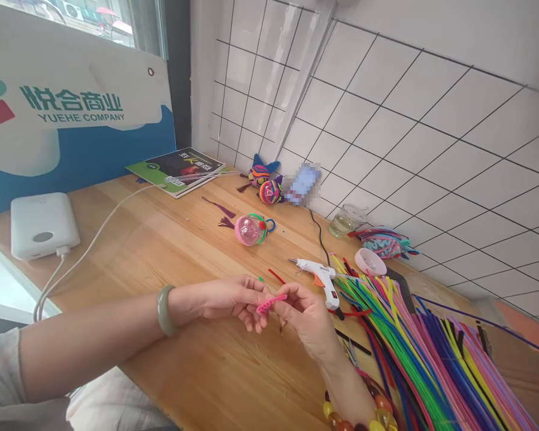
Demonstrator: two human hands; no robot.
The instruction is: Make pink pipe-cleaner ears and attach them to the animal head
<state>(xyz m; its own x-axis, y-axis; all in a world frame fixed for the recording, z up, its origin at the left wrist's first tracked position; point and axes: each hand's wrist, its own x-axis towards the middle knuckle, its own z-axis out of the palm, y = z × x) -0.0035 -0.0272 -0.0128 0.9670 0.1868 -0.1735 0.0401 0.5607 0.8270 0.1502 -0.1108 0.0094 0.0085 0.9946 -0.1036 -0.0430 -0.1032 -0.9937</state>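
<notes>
A short bent piece of hot-pink pipe cleaner (269,304) is pinched between both hands above the near part of the table. My left hand (238,302), coming from the left with a green bangle on the wrist, grips one side with thumb and fingers. On the other side my right hand (303,314) has thumb and forefinger closed on it; a bead bracelet circles that wrist. Just beyond the hands sits a clear ball ornament (250,230) wrapped in pink and green, with a purple tassel. A white glue gun (320,278) lies to the right of them.
Many coloured pipe cleaners (408,335) cover the table's right side, near scissors (351,350). Toward the wall stand finished ornaments (270,191), a phone (303,183), a glass jar (347,221) and a pink bowl (371,261). A power bank (44,226) and booklet (175,170) lie left.
</notes>
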